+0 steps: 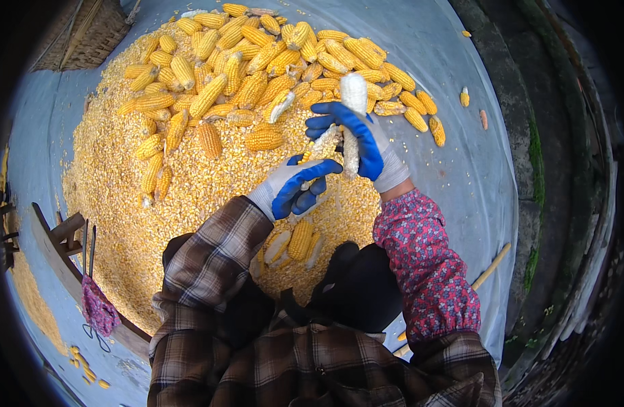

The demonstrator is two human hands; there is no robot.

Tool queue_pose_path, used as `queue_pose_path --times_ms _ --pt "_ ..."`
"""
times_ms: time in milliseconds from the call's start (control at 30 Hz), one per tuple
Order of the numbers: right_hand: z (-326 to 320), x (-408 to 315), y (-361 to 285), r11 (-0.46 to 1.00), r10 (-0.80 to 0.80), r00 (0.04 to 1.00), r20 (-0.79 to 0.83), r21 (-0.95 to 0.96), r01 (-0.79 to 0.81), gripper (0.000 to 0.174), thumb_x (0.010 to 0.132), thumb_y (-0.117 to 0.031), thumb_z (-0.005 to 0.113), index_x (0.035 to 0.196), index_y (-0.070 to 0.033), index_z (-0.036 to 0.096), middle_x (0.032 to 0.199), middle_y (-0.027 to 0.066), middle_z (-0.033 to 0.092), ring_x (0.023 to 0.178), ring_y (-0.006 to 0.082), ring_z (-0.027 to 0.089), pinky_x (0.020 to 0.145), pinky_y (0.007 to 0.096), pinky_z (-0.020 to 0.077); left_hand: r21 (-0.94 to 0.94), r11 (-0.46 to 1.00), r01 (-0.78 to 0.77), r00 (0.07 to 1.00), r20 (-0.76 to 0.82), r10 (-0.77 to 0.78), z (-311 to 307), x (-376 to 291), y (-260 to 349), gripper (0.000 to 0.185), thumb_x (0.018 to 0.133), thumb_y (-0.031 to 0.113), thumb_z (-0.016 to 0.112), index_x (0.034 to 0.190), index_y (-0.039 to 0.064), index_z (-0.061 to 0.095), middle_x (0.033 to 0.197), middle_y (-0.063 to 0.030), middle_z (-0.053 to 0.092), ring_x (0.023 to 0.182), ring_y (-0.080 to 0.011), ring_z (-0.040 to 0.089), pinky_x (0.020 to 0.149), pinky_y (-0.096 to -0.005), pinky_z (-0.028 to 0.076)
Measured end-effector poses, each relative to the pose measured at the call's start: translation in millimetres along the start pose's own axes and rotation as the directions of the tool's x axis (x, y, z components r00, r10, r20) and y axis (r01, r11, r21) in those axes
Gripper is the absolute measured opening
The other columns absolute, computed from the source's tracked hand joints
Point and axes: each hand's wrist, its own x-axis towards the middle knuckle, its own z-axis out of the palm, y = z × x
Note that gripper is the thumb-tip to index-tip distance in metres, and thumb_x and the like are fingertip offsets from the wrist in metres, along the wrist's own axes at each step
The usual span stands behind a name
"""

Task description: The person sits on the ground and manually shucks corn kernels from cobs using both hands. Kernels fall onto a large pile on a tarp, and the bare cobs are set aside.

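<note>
My right hand (pixel 373 140), in a blue-coated work glove, grips a bare white corn cob (pixel 353 90) that sticks out above and below the fingers. My left hand (pixel 299 187), gloved alike, holds a mostly stripped corn cob (pixel 326 144) with a few yellow kernels left near its lower end. This second cob slants up to the right, its tip against or very near the bare cob; contact is hard to tell. Below both hands spreads a wide heap of loose corn kernels (pixel 230 178). Several full ears of corn (pixel 256 89) are piled beyond my hands.
Partly shelled ears (pixel 300 241) lie between my legs. A woven basket (pixel 96 38) stands at the far left, and a wooden bench (pixel 68 254) with a purple cloth (pixel 99 308) at near left. The plastic sheet (pixel 459 183) meets stone steps (pixel 515 132); a stick (pixel 491 265) lies on its right.
</note>
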Motion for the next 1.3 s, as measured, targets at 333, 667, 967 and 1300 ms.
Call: queue_pose_path --times_ms 333,667,967,1300 --pt "-17 8 -10 0.974 0.174 0.917 -0.358 0.198 -0.108 0.034 0.088 -0.031 0.058 0.109 -0.004 0.056 0.081 0.007 0.059 0.064 0.0141 0.057 0.054 0.0269 0.0504 0.174 0.976 -0.129 0.99 0.079 0.117 10 -15 4 0.026 0.093 0.027 0.047 0.102 0.005 0.057 0.054 0.0007 0.046 0.038 -0.0054 0.04 0.039 -0.019 0.033" --pt "10 -12 -39 0.884 0.011 0.959 -0.282 -0.446 -0.141 0.027 0.083 -0.025 0.064 0.099 -0.003 0.065 0.077 0.004 0.059 0.064 0.0109 0.059 0.056 0.0246 0.0507 0.381 0.9 -0.213 0.977 0.1 0.189 9 -14 7 0.033 0.093 0.033 0.044 0.106 0.005 0.057 0.051 0.0 0.044 0.036 -0.0067 0.038 0.038 -0.0194 0.032" --pt "12 -5 -19 0.047 -0.067 0.941 -0.331 -0.944 -0.328 0.054 0.07 -0.048 0.065 0.105 -0.008 0.056 0.1 0.0162 0.063 0.097 0.0302 0.06 0.086 0.0414 0.0453 0.325 0.944 0.058 0.974 -0.226 0.018 13 5 -11 0.042 0.084 0.042 0.059 0.105 0.005 0.056 0.057 -0.0038 0.054 0.038 -0.0122 0.05 0.032 -0.0242 0.036" --pt "7 -15 -38 0.953 0.062 0.978 -0.199 -0.278 -0.117 0.023 0.08 -0.015 0.064 0.097 -0.001 0.063 0.088 0.0088 0.065 0.052 0.0083 0.057 0.044 0.0213 0.0453 0.029 0.987 -0.156 0.983 0.104 0.152 7 -8 0 0.045 0.091 0.043 0.048 0.114 0.005 0.051 0.06 -0.0017 0.054 0.037 -0.0075 0.042 0.035 -0.0184 0.032"
